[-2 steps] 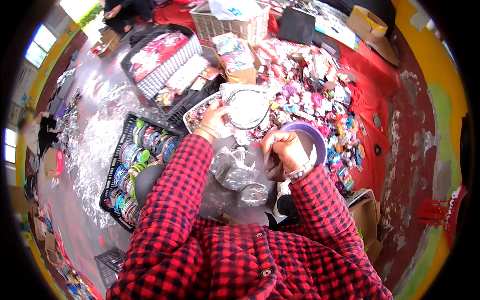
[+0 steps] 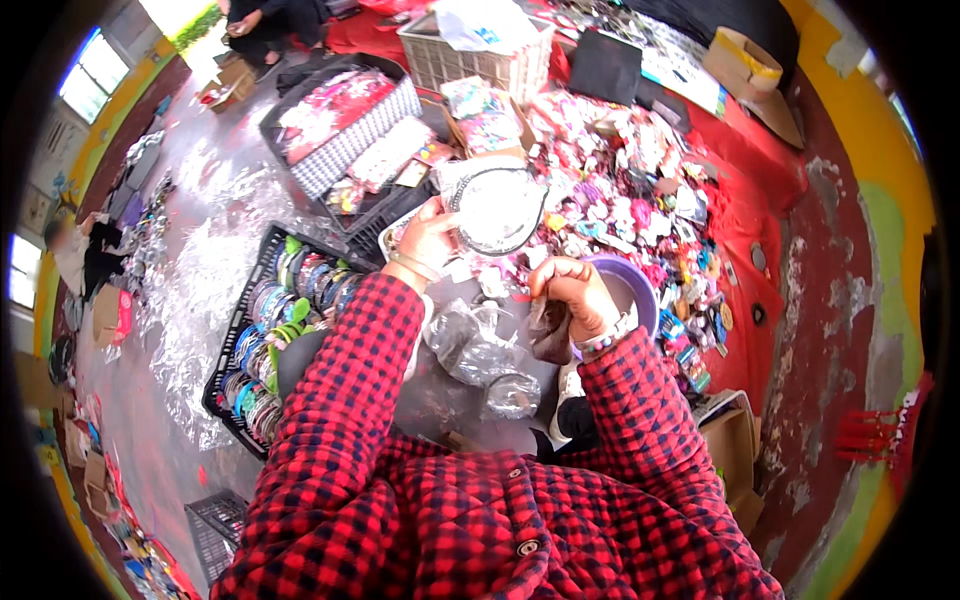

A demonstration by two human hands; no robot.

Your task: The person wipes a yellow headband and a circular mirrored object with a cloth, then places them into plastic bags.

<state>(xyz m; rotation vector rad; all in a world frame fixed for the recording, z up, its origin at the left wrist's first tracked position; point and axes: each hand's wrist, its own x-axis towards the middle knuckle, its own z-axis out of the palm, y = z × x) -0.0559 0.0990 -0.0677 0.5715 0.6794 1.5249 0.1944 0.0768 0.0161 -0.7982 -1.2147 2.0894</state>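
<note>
My left hand [image 2: 426,242] pinches the left edge of a round white piece [image 2: 497,210] with a dark, beaded-looking rim, held up in front of me. It is too bright to make out what kind of thing it is. My right hand [image 2: 578,297] is closed on a crumpled brown cloth [image 2: 551,334], which hangs down from the fingers. Just behind and right of that hand stands a purple basin [image 2: 646,290], partly hidden by it. Between my forearms lie crumpled clear plastic bags [image 2: 470,340].
At left, a black crate [image 2: 232,375] holds rows of banded rings. Beyond are a grey woven basket [image 2: 362,148] and a beige crate [image 2: 480,62]. A heap of small colourful accessories [image 2: 625,160] covers the red cloth [image 2: 755,200]. Another person [image 2: 268,22] sits far left.
The whole view has shifted slightly, so the surroundings sit farther right. My left hand has raised the round piece a little; both hands keep their hold.
</note>
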